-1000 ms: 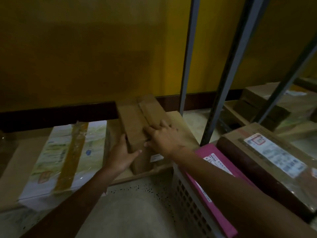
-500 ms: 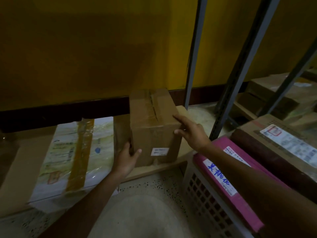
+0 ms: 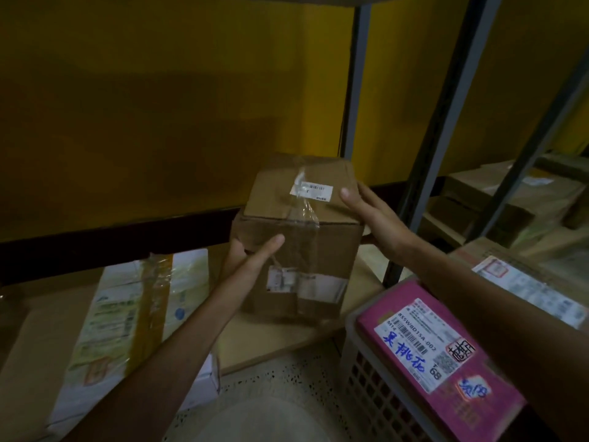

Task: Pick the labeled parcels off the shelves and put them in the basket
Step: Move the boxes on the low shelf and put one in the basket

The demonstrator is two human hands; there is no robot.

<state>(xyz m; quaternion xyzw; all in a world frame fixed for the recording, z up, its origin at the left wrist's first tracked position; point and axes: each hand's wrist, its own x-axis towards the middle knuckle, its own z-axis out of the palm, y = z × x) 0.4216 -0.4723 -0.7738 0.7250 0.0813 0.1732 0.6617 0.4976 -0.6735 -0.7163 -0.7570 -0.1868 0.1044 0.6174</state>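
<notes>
A brown cardboard box (image 3: 302, 250) with white labels on its top and front is held up in the centre, tipped so its top faces me, just above the low shelf board (image 3: 271, 339). My left hand (image 3: 251, 260) grips its left edge, thumb across the front. My right hand (image 3: 379, 218) holds the upper right corner, thumb on the top face. At the lower right stands the white lattice basket (image 3: 376, 387). It holds a pink labelled parcel (image 3: 446, 371) and a brown labelled parcel (image 3: 526, 288).
A flat white and green taped parcel (image 3: 127, 314) lies on the shelf to the left. Grey shelf posts (image 3: 446, 138) rise behind and right of the box. More cardboard boxes (image 3: 510, 193) sit on the neighbouring shelf at the right. A yellow wall is behind.
The box has been turned and lifted off the shelf board. My right hand moved from its top to its right corner, and my left hand slid up its left edge.
</notes>
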